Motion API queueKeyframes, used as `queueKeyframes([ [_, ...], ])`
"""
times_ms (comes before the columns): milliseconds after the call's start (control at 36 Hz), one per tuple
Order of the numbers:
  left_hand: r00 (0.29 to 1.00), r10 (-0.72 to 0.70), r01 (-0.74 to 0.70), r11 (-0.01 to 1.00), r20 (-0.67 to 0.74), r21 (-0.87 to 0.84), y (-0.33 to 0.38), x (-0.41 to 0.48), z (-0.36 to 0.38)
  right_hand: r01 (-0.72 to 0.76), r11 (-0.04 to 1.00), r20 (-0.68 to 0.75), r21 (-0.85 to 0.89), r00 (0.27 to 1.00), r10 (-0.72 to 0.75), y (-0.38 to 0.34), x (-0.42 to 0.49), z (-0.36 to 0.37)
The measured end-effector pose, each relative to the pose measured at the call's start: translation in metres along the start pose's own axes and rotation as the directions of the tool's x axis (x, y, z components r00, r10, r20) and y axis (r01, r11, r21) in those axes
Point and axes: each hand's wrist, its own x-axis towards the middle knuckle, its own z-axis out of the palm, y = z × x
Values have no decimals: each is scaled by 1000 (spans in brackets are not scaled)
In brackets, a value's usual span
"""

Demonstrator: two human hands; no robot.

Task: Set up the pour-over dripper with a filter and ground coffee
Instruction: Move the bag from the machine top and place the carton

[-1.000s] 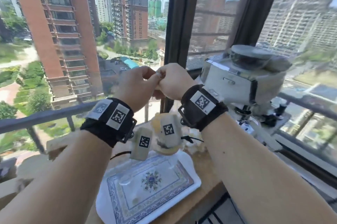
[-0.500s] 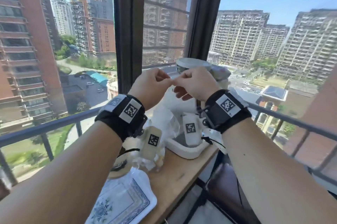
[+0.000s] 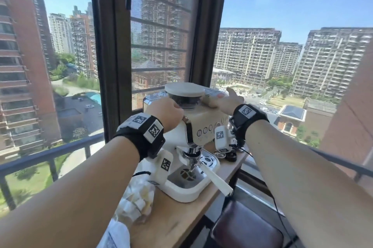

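Observation:
My right hand (image 3: 223, 101) reaches over the top of a cream coffee machine (image 3: 203, 124), thumb up, fingers pinching a small white printed packet (image 3: 214, 93) beside the bean hopper lid (image 3: 184, 89). My left hand (image 3: 165, 113) is curled into a fist against the machine's upper left corner; its palm is hidden from me. A portafilter with a white handle (image 3: 217, 180) sits locked under the machine's group head. A crumpled clear plastic bag (image 3: 137, 201) with pale contents lies on the wooden table (image 3: 177, 219) below my left forearm.
The machine stands at the far end of the narrow table against a window and a dark frame (image 3: 110, 66). Small dark round items (image 3: 230, 156) lie right of the machine. A brown stool (image 3: 246, 227) stands below the table's right edge. A white tray corner (image 3: 118, 235) shows at the bottom.
My view swung right, from the tray to the coffee machine. My hands, pinched together on something small before, have separated; the right reached forward onto the machine top, the left dropped to its corner.

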Motion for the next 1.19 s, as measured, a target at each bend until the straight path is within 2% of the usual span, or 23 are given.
queueKeyframes([
  [167, 999, -46, 46, 999, -25, -7, -21, -4, -5, 11, 1000, 35, -13, 999, -11, 0, 12, 25],
  [222, 998, -51, 50, 999, -40, -13, -26, -5, -1, 14, 998, 33, -69, 999, -12, 1, 14, 30],
  [361, 998, -25, 24, 1000, -66, -8, -28, -8, 5, -34, 984, -61, -175, 998, 24, 5, 18, 36],
  [472, 999, -23, 22, 1000, -48, -11, -32, -8, 10, -100, 987, -125, -122, 989, 85, 4, 20, 39],
  [583, 999, -42, 42, 999, -35, -13, -33, -5, 12, -71, 994, -209, -78, 976, 53, 7, 22, 42],
  [778, 997, -77, 76, 997, 19, 25, -32, -1, 13, 37, 999, -180, 22, 983, -32, 16, 20, 39],
  [1000, 992, -94, 94, 996, 83, -2, -23, -2, 20, 51, 997, -181, 59, 983, -40, 22, 6, 11],
  [1056, 995, -81, 83, 996, 62, -32, -17, -2, 21, 69, 994, -227, 80, 973, -49, 19, 1, -4],
  [1111, 997, -77, 78, 992, 16, -100, -7, 0, 20, 146, 981, -280, 125, 954, -106, 12, -4, -19],
  [1194, 998, -62, 53, 948, -18, -315, 11, -3, 11, 280, 928, -327, 244, 925, -194, -6, -25, -31],
])
